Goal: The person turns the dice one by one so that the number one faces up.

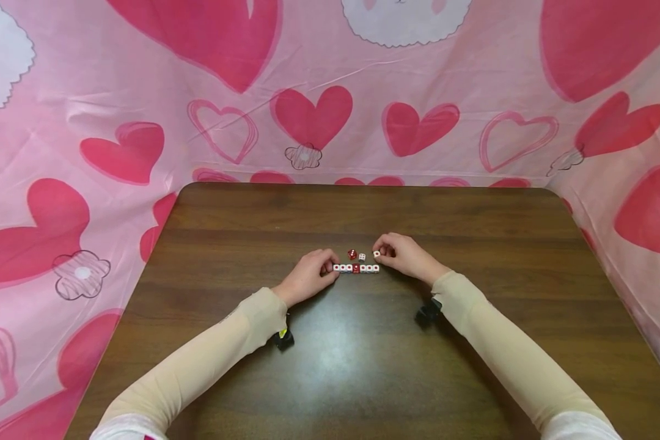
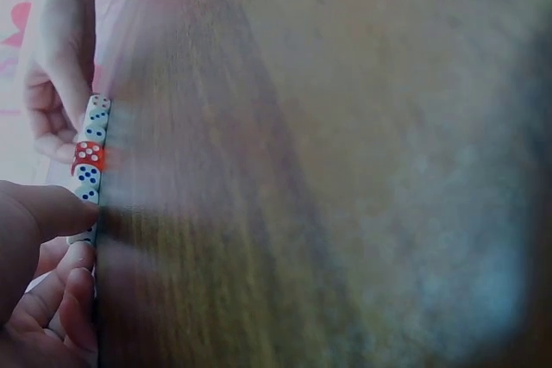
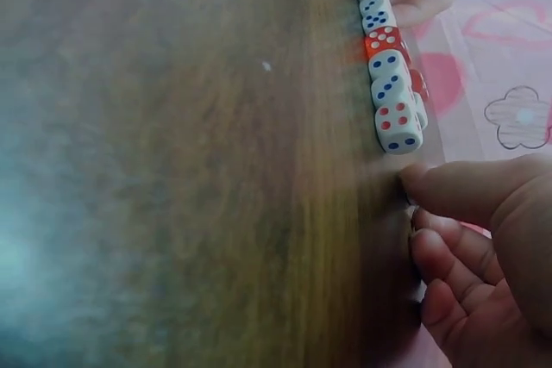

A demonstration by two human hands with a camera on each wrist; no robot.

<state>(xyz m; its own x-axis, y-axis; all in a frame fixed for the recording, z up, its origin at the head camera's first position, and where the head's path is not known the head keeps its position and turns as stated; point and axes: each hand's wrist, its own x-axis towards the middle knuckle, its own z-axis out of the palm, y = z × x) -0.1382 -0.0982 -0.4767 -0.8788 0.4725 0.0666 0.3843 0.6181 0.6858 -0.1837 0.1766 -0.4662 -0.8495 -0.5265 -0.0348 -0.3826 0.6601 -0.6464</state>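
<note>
A straight row of small dice [image 1: 362, 269] lies on the table, white ones on both sides of a red die [image 1: 355, 269] in the middle. At the row's left end my left hand [image 1: 310, 276] pinches the end white die [image 1: 337, 267], thumb at the front. My right hand [image 1: 407, 255] holds a separate white die [image 1: 376, 254] between thumb and fingers, just behind the right end of the row. That die is hidden behind the thumb [image 3: 461, 191] in the right wrist view. The left wrist view shows pips along the row's front face.
Behind the row sit a loose red die [image 1: 352, 254] and a loose white die [image 1: 362, 257], close to my right hand. The brown wooden table [image 1: 330, 366] ends at a pink heart-patterned cloth [image 1: 363, 134]. Black devices [image 1: 429, 313] are strapped at both wrists.
</note>
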